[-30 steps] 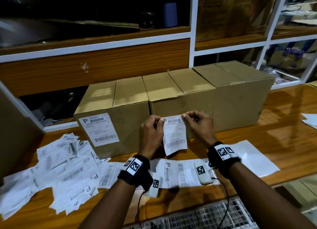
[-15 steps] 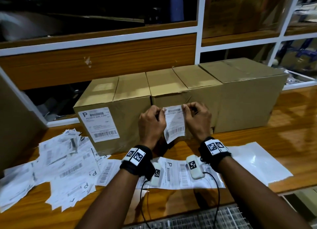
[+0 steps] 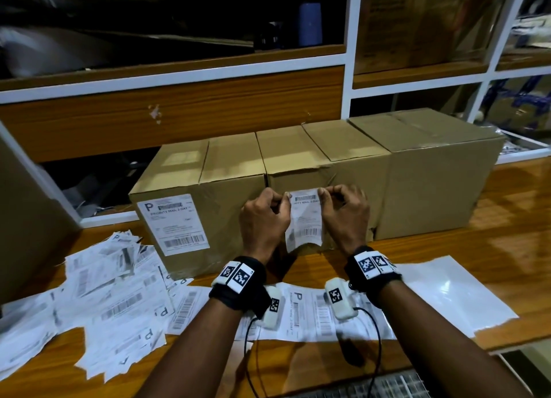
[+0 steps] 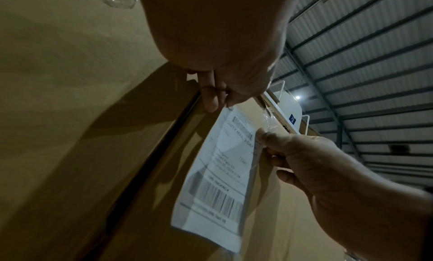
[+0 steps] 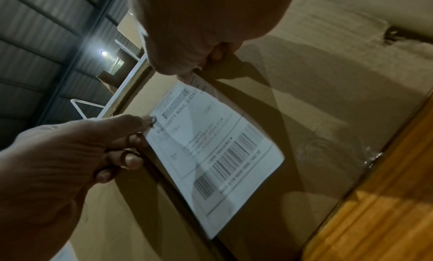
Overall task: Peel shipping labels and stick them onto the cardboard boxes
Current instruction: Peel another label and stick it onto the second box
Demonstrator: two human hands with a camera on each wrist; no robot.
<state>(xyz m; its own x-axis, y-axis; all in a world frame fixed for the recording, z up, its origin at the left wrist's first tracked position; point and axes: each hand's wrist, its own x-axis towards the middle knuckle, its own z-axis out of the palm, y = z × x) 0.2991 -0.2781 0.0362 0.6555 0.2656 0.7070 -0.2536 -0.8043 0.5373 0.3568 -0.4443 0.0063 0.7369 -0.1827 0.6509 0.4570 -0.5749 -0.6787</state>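
Note:
A white shipping label (image 3: 305,218) hangs in front of the middle cardboard box (image 3: 298,147), just under its top edge. My left hand (image 3: 277,204) pinches the label's top left corner and my right hand (image 3: 331,198) pinches the top right corner. In the left wrist view the label (image 4: 222,172) lies close to the box face, and its lower end curls away. The right wrist view shows the label (image 5: 211,144) with its barcode end free. The left box (image 3: 232,165) carries a stuck label (image 3: 173,221). The right box (image 3: 432,174) has a bare front.
A heap of loose label sheets (image 3: 89,293) covers the left of the wooden table (image 3: 492,248). One printed sheet (image 3: 307,314) lies under my wrists and a blank white sheet (image 3: 441,293) lies to the right. Shelving stands behind the boxes; a cardboard panel (image 3: 24,218) stands at the left.
Both hands have carried the label forward and upward, from above the table to the front of the middle box near its top edge.

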